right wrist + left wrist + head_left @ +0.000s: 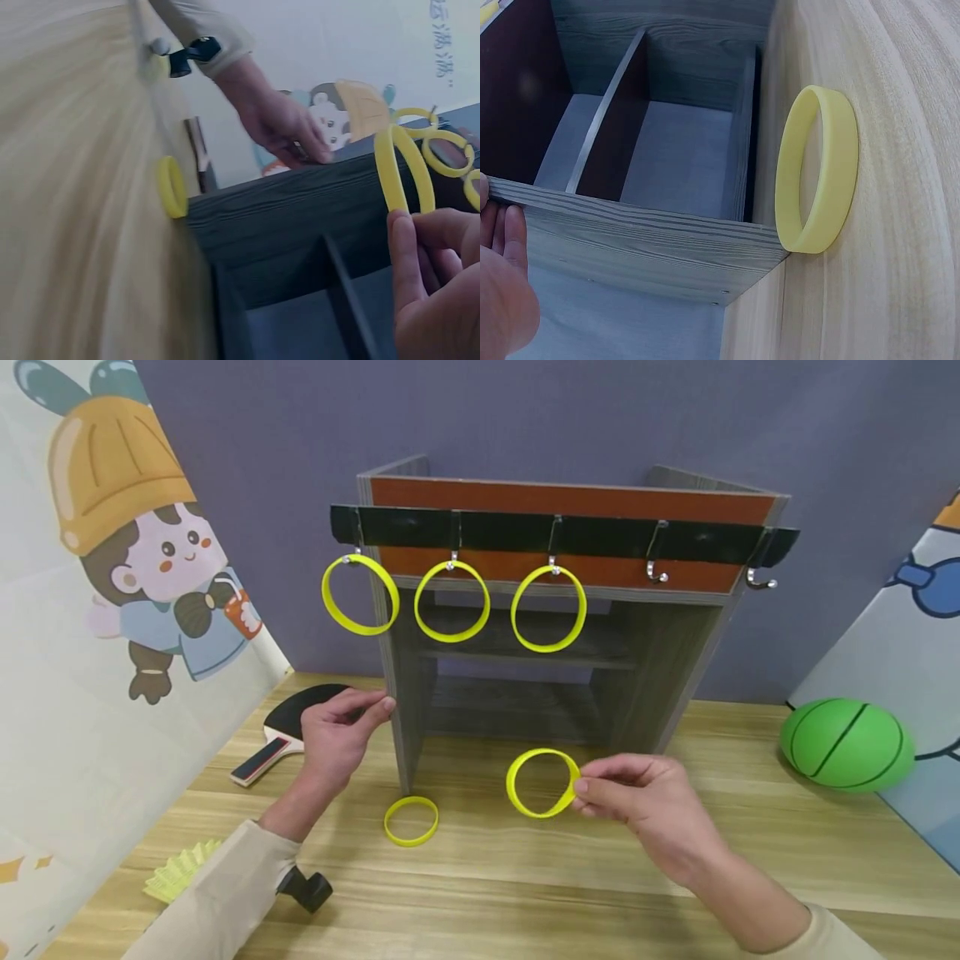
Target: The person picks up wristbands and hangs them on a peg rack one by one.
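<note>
Between thumb and fingers, my right hand [648,806] pinches a yellow silicone wristband [512,785] by its right side, in front of the shelf unit's lower opening. My left hand [337,735] holds the front edge of the grey wooden shelf unit [401,710], its fingers along the outer side. Three more yellow wristbands [452,642] hang from metal hooks on a black strip [510,527] across the unit's top. The two right-hand hooks [657,577] are bare. Another wristband [840,172] lies on the table by the unit's lower left corner.
A black table tennis paddle [292,714] lies left of the unit, behind the left hand. Near the left sleeve is a yellow shuttlecock [180,870], partly covered. On the right sits a green ball [847,745]. Cartoon-printed panels [172,560] flank the wooden table [487,893].
</note>
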Motion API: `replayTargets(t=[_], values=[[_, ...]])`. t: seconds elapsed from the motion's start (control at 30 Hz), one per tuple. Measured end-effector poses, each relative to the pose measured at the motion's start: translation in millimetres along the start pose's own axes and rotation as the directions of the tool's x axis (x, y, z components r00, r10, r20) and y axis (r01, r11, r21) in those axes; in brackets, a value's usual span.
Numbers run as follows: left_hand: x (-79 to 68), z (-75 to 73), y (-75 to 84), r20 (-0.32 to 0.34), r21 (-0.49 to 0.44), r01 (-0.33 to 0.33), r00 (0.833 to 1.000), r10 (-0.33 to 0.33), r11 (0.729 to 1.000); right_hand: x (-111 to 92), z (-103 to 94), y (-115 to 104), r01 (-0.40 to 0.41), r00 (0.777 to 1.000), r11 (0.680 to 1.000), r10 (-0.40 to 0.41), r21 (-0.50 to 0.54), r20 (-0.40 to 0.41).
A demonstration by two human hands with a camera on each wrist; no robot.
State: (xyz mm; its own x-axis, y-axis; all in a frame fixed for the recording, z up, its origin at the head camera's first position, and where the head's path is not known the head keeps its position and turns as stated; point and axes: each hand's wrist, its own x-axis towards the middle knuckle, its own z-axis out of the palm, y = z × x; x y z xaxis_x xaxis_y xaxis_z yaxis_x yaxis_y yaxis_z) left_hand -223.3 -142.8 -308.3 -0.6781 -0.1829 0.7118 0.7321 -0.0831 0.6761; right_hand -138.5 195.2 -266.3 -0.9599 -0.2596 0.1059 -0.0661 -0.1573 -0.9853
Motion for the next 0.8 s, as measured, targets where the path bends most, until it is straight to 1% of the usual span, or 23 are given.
replayTargets(t=[0.17, 0.37, 0.63, 0.7, 0.8], values=[[-0.2, -1.0, -1.8, -0.004, -0.006, 0.005, 1.0, -0.005, 1.0, 2, -5.2, -18, 0.071, 0.997, 0.997, -0.069, 0.042, -0.046], [-0.4, -1.4, -1.9, -0.002, -0.003, 0.012, 1.0, -0.012, 1.0, 5, -10.9, -43, 0.159, 0.983, 0.98, -0.145, 0.123, -0.114], [-0.2, 0.3, -1.4, -0.003, 0.015, 0.01, 1.0, -0.01, 1.0, 8, -21.3, -77, 0.229, 0.964, 0.958, -0.199, 0.172, -0.178], [-0.2, 0.8, -1.0, -0.002, 0.009, 0.008, 1.0, -0.008, 1.0, 8, -23.5, -83, 0.234, 0.959, 0.957, -0.198, 0.172, -0.204], [0.1, 5.0, 8.5, 0.003, 0.011, 0.01, 1.0, -0.01, 1.0, 7, -24.9, -89, 0.235, 0.949, 0.961, -0.193, 0.149, -0.25]])
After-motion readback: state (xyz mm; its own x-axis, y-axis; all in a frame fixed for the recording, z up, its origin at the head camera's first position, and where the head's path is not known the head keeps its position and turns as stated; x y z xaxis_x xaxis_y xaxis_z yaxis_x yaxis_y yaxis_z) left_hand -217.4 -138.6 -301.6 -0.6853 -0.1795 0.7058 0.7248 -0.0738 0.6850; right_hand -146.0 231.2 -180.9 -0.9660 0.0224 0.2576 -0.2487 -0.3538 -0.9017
